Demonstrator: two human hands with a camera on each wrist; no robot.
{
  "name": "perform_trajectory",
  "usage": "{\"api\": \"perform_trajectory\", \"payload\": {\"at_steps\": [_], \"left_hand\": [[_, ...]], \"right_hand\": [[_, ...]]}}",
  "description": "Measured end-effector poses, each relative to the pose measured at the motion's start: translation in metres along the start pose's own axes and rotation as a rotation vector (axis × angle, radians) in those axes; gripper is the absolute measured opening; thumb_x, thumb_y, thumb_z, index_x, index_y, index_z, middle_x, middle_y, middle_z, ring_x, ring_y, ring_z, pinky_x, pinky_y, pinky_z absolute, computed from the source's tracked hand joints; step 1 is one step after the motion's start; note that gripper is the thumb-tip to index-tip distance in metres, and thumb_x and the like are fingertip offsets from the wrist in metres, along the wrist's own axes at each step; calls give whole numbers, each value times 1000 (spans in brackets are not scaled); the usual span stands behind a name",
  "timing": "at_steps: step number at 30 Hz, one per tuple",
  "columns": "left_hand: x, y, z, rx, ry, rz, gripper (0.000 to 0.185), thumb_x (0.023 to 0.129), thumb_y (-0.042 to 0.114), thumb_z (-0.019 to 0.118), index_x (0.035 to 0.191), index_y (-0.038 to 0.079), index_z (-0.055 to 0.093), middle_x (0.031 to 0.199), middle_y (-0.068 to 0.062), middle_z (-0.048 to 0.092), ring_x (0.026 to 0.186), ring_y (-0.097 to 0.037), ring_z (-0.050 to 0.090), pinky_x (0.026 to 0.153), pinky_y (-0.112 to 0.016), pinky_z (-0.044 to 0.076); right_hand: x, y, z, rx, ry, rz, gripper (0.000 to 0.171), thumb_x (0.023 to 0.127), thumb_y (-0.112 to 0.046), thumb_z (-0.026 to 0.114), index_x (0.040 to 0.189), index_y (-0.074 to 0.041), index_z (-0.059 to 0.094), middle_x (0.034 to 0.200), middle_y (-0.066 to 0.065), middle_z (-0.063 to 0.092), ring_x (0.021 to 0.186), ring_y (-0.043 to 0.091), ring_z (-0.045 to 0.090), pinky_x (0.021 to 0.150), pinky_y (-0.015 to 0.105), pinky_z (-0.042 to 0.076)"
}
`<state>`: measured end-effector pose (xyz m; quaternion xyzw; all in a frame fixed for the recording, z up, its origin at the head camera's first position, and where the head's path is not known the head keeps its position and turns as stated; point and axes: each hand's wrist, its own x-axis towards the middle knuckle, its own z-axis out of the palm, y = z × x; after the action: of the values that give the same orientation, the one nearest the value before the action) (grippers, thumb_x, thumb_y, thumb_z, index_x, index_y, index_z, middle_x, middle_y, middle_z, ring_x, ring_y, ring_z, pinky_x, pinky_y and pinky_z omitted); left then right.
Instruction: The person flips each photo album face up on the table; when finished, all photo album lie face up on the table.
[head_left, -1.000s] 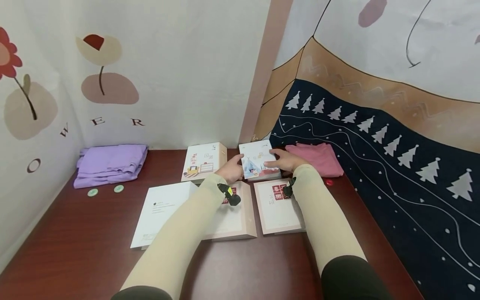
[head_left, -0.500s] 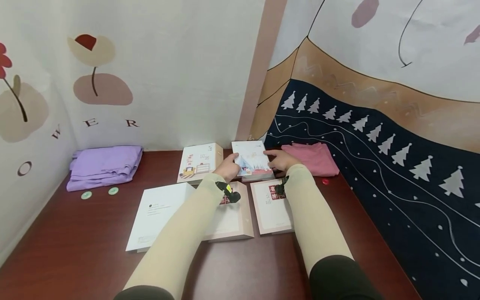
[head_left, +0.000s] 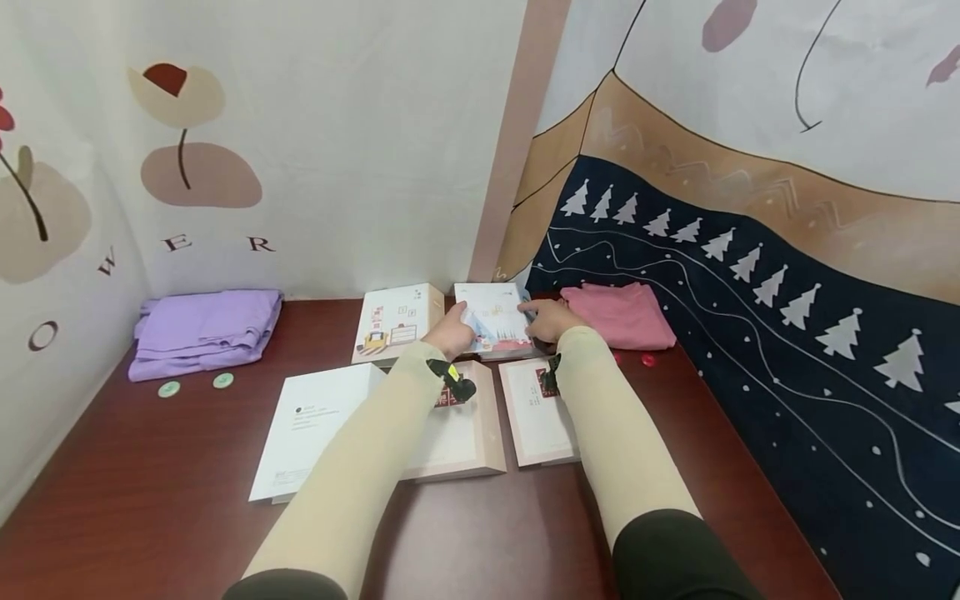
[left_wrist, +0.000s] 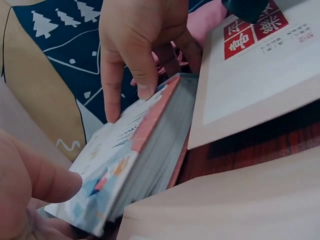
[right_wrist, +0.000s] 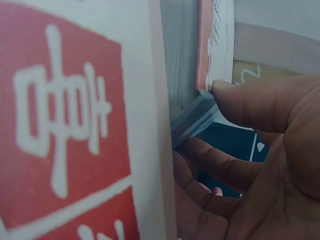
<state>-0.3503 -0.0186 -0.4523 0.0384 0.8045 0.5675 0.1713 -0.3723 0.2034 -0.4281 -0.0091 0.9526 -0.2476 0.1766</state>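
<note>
A thick book with a pale blue illustrated cover (head_left: pixel 493 321) lies at the back of the dark red table (head_left: pixel 150 517), just beyond two pink-bordered books. My left hand (head_left: pixel 448 335) grips its left near corner, thumb on the cover (left_wrist: pixel 50 182). My right hand (head_left: pixel 546 322) grips its right edge. In the right wrist view the thumb (right_wrist: pixel 250 102) presses the cover's edge and the fingers curl under the book (right_wrist: pixel 190 75). The left wrist view shows the book (left_wrist: pixel 130 155) tilted, its page block facing the camera.
A second illustrated book (head_left: pixel 393 325) stands left of the held one. A pink folded cloth (head_left: pixel 618 315) lies to the right and a purple one (head_left: pixel 202 329) at the back left. A white book (head_left: pixel 311 425), green tokens (head_left: pixel 168 388) and a red token (head_left: pixel 647 360) lie on the table.
My right hand has slid from the top of the cover to the book's right edge and curled under it. The left hand has closed in on the left corner.
</note>
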Motion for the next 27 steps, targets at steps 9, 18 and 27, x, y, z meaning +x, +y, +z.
{"api": "perform_trajectory", "payload": {"at_steps": [9,18,27], "left_hand": [[3,-1,-3,-53,-29,6,84,92,-10,52,168,11,24,162,-23,38,126,-33,52,104,-38,48],[-4,2,-8,-192,-74,47,74,99,-7,52,167,14,30,157,-23,43,121,-31,60,111,-44,51],[-7,12,-6,-266,-5,98,84,97,-7,57,169,17,19,143,-27,50,113,-27,60,98,-41,56]], "right_hand": [[-1,3,-1,51,-13,-31,63,100,-14,68,160,-21,49,162,17,45,122,30,55,88,38,57],[-11,5,-5,93,-8,-120,67,101,-25,71,162,-18,45,160,18,48,133,30,51,112,44,44],[-37,-22,2,108,28,-306,78,94,-33,79,162,-22,44,150,21,57,126,33,61,110,50,50]]}}
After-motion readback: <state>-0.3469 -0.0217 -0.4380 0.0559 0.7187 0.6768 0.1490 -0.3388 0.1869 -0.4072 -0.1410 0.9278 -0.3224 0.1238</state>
